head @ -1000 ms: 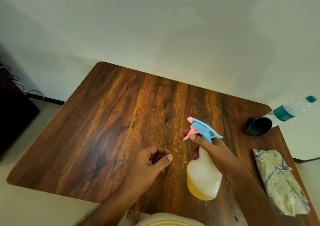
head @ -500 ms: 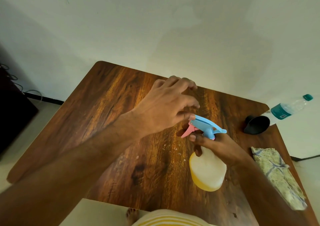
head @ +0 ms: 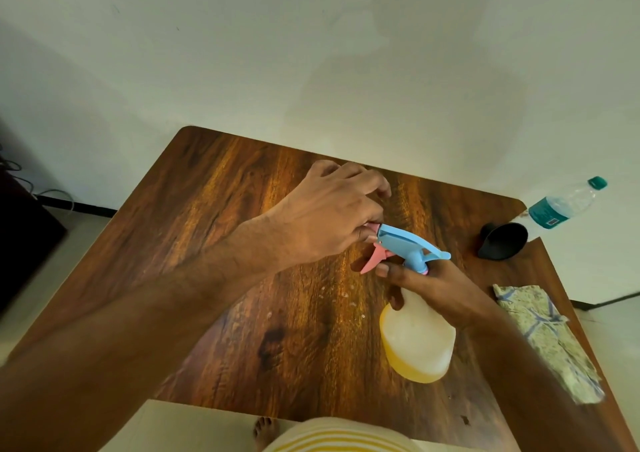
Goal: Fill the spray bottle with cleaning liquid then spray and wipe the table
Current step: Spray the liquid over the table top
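Gripping the spray bottle (head: pixel 417 341) by its neck at lower right of centre, your right hand (head: pixel 440 290) is holding it over the table (head: pixel 221 216) while your left hand (head: pixel 329 219) is pinching its nozzle.

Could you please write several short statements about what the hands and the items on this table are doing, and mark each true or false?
1. The right hand grips the spray bottle by its neck. True.
2. The left hand rests flat on the table. False: its fingers are at the pink nozzle.
3. The bottle holds yellowish liquid. True.
4. The black funnel sits in the bottle's neck. False: it lies on the table near the far right corner.
5. The folded cloth lies by the right edge. True.
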Demonstrator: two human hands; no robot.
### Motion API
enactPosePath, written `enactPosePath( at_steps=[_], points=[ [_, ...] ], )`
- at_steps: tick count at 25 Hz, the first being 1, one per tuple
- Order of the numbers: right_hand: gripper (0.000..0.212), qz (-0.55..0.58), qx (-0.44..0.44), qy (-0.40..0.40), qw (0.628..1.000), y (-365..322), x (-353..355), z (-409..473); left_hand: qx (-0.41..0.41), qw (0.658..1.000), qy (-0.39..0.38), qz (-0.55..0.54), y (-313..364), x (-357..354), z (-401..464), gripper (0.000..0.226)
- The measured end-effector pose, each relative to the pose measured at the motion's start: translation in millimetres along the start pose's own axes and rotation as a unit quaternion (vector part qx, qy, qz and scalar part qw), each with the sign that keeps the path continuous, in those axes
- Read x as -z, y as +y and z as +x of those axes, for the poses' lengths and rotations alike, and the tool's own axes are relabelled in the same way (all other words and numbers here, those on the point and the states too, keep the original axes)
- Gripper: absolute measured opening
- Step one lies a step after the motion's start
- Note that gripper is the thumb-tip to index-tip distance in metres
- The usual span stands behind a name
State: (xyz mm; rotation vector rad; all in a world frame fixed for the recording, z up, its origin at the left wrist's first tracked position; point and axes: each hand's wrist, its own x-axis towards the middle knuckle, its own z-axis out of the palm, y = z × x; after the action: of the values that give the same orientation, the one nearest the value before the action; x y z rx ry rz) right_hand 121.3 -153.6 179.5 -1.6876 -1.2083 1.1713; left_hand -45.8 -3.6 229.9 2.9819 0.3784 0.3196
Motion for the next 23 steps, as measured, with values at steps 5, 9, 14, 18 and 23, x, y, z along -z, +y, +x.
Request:
enactPosePath(
  at_steps=[5,9,14,18,23],
  points=[
    [0.024,0.009,0.01,-0.001,1.0,-4,-3,-2,0.001,0.997,0.073,0.023,3,-6,-6,0.029],
    [0.027,-0.017,0.025,-0.007,1.0,-6,-5,0,0.014,0.997,-0.045,-0.064,-7,4,-5,0.035],
    [0.021,-0.022,0.022,-0.012,0.999,-8,-8,3,0.007,0.993,-0.108,-0.046,-12,14,3,0.034],
    [0.022,-0.016,0.026,0.0,1.0,-6,-9,5,0.009,0.999,-0.043,0.003,-7,1,-1,0.032],
    [0.035,-0.031,0.027,-0.002,0.999,-1,-8,6,0.028,0.996,-0.068,-0.059,-10,-2,-2,0.035]
  ],
)
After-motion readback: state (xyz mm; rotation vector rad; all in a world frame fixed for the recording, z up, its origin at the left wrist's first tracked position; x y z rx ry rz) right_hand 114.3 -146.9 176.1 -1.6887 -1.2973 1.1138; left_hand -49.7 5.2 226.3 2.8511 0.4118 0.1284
